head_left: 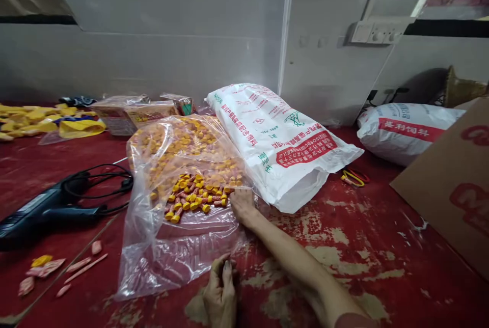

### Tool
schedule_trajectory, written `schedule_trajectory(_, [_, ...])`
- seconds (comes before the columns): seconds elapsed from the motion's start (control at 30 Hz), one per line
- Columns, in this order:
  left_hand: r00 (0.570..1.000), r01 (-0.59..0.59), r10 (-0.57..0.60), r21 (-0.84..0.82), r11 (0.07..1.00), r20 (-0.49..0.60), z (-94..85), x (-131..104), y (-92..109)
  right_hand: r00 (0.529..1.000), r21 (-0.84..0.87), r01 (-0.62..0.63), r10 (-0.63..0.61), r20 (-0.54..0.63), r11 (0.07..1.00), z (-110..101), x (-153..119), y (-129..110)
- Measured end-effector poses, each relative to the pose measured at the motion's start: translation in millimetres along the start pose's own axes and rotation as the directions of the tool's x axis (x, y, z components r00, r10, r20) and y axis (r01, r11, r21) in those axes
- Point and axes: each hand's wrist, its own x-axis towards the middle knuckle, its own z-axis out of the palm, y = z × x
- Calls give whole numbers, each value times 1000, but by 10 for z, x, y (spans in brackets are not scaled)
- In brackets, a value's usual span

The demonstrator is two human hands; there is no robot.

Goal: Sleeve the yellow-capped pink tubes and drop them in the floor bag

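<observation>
A large clear plastic bag [160, 256] lies on the red tabletop, its flat end toward me. Inside are many small pieces with yellow caps and reddish patterned bodies [194, 198]. My right hand [243, 206] is at the bag's right side beside the capped pieces, its bent fingers closed on the plastic. Nearer to me, my left hand [220, 290] has thumb and forefinger pinched together at the bag's near edge. A white printed sack [275, 129] lies just behind and to the right of the bag.
A dark heat gun [49, 211] with a black cord and loose reddish pieces [80, 265] lie at left. Yellow items [30, 119] and small boxes [151, 111] stand behind. A cardboard box [454, 185], another sack [408, 129] and rubber bands [354, 179] are at right.
</observation>
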Motion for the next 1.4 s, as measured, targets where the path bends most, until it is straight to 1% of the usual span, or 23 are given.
schedule_trajectory(0.1, [999,-37,37,36,999,13,2,-2,-13,1000,2,1,-1,24,1000,8,-177,143])
schedule_trajectory(0.2, [998,-62,62,67,996,4,9,-31,0,995,35,77,-79,56,996,11,-432,346])
schedule_trajectory(0.27, [997,-82,82,90,993,-2,24,-52,19,989,64,133,-137,53,989,16,-603,454])
schedule_trajectory(0.37, [995,-103,103,121,987,5,60,-65,52,986,93,162,-164,21,982,36,-858,517])
schedule_trajectory(0.43, [994,-108,108,143,984,8,87,-61,68,979,132,198,-190,-67,971,46,-1049,534])
schedule_trajectory(0.47, [994,-111,110,154,982,15,99,-56,72,966,158,238,-216,-142,958,44,-1150,562])
schedule_trajectory(0.53, [993,-119,114,171,978,34,118,-44,70,909,194,326,-251,-333,925,13,-1338,701])
schedule_trajectory(0.57, [992,-127,121,179,976,41,124,-37,63,878,196,334,-229,-420,922,-19,-1411,822])
schedule_trajectory(0.6, [991,-136,131,187,973,41,129,-32,54,854,193,300,-172,-491,934,-62,-1460,976])
schedule_trajectory(0.63, [989,-145,141,195,970,39,133,-28,43,842,183,214,-86,-533,960,-113,-1478,1157])
schedule_trajectory(0.67, [989,-151,147,203,967,36,135,-26,33,837,172,66,40,-546,983,-168,-1459,1353])
schedule_trajectory(0.7, [988,-154,150,211,965,32,137,-26,24,833,142,-101,162,-529,985,-222,-1405,1553])
schedule_trajectory(0.73, [988,-155,152,219,963,31,139,-29,17,850,75,-235,242,-469,969,-268,-1318,1745])
schedule_trajectory(0.77, [988,-155,152,224,962,30,139,-32,12,875,-3,-312,286,-391,950,-302,-1205,1917])
schedule_trajectory(0.83, [988,-155,153,230,961,24,137,-43,7,898,-56,-342,309,-314,938,-327,-938,2179])
schedule_trajectory(0.9, [988,-153,154,236,960,16,133,-55,8,918,-61,-320,294,-264,945,-305,-677,2325])
schedule_trajectory(1.0, [989,-146,146,252,957,21,130,-71,21,930,-57,-321,303,-208,945,-234,-405,2396])
schedule_trajectory(1.07, [990,-143,140,263,954,31,132,-77,32,927,-47,-339,325,-188,940,-195,-336,2403])
schedule_trajectory(1.13, [990,-141,137,273,952,35,135,-77,39,923,-32,-352,342,-177,935,-176,-352,2408])
schedule_trajectory(1.23, [989,-150,145,276,949,38,138,-71,33,917,3,-363,358,-175,932,-202,-497,2420])
schedule_trajectory(1.33, [989,-149,145,258,955,35,134,-73,17,909,67,-365,371,-188,928,-273,-748,2405])
schedule_trajectory(1.4, [990,-142,140,239,961,25,130,-82,13,900,126,-371,389,-195,920,-304,-980,2350])
